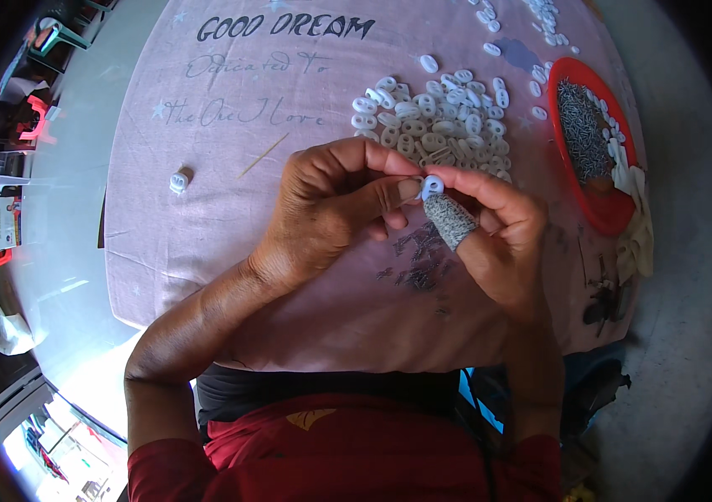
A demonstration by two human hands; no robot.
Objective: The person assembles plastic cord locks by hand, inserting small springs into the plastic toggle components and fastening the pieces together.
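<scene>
My right hand (pixel 498 230), a grey speckled fabric cover on its thumb, pinches a small white oval plastic piece with holes (pixel 432 186) between thumb and forefinger. Thumb and forefinger of my left hand (pixel 339 201) are pressed together right at the left side of that piece; what they hold, if anything, is too small to make out. Just beyond both hands lies a heap of similar white plastic pieces (pixel 448 113). Below the fingertips, small dark metal pins or screws (pixel 420 259) are scattered on the pink cloth (pixel 213 176).
At the right, a red basin (pixel 568 171) holds many small metal pins or screws and some white bits. A pale glove (pixel 636 230) hangs by it. A thin stick (pixel 264 156) and one white piece (pixel 179 181) lie at the left. More white pieces (pixel 546 17) are at the far right.
</scene>
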